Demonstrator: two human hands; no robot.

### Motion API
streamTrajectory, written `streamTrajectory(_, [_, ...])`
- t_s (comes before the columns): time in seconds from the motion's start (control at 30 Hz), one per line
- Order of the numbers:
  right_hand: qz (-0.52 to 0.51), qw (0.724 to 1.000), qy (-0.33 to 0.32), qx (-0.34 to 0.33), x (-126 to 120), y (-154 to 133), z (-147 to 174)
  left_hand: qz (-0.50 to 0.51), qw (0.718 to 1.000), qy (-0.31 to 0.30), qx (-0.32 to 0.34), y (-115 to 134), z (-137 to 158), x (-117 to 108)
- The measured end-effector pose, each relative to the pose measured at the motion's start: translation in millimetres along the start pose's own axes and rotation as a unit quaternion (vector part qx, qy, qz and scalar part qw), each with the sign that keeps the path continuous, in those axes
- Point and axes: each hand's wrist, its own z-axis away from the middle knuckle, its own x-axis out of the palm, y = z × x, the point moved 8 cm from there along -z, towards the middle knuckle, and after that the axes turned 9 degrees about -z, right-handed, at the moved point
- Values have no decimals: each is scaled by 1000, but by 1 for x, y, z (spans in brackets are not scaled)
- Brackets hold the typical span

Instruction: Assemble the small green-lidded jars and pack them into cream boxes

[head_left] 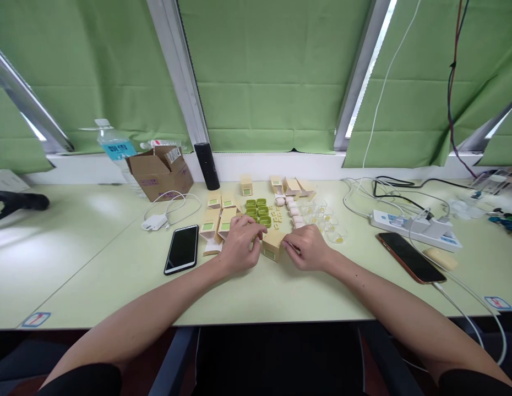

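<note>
A small beige carton (271,246) with a little label window stands between my hands near the table's front. At its right edge my right hand (308,247) has thumb and fingers pinched together against the flap side. My left hand (241,245) is just left of the carton, fingers curved but apart, with the fingertips near its upper left corner. Behind my hands are green cups (262,211) in rows, tiny yellow pieces (276,215), a column of pale pink pieces (294,211) and clear plastic domes (328,219). More open cartons (209,223) lie beyond my left hand.
A phone (181,250) and a white charger (154,222) lie at left. Behind them stand a brown cardboard box (161,176), a bottle (115,148) and a black cylinder (207,166). At right are another phone (408,256), a power strip (417,230) and trailing cables.
</note>
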Motion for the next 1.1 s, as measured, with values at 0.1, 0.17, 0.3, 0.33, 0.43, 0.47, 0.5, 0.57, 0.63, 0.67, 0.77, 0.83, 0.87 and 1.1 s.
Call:
streamTrajectory(0.1, [21,999,30,8,-7,5,0,1,1000,-5,0,1,0,-1])
streamTrajectory(0.17, [22,998,50,-8,-12,0,-1,3,1000,-21,7,4,0,-1])
streamTrajectory(0.3, [6,993,93,-77,-21,-22,-2,28,991,-123,50,11,0,12])
streamTrajectory(0.33, [1,990,98,-98,-22,-29,-3,37,986,-149,57,12,0,16])
streamTrajectory(0.43, [-1,984,97,-152,-23,-46,-3,50,976,-207,55,12,-3,23])
streamTrajectory(0.47, [1,982,94,-164,-22,-50,-2,47,973,-220,52,13,-4,24])
streamTrajectory(0.5, [3,981,89,-172,-20,-53,-2,42,970,-232,52,14,-6,24])
streamTrajectory(0.57, [2,980,81,-183,-17,-58,0,34,967,-247,54,17,-10,23])
streamTrajectory(0.63, [-6,978,81,-191,-15,-61,2,25,966,-252,52,19,-15,21])
streamTrajectory(0.67, [-10,977,82,-195,-15,-62,3,20,967,-250,49,19,-17,20])
streamTrajectory(0.77, [-17,975,89,-203,-14,-64,5,5,975,-220,36,11,-31,11])
streamTrajectory(0.83, [-16,974,93,-206,-14,-66,5,1,982,-189,22,-2,-48,6])
streamTrajectory(0.87, [-15,974,93,-208,-14,-66,5,-4,985,-174,10,-11,-59,4])
streamTrajectory(1.1, [-7,975,79,-209,-11,-67,3,-111,982,-135,-77,-95,-151,30])
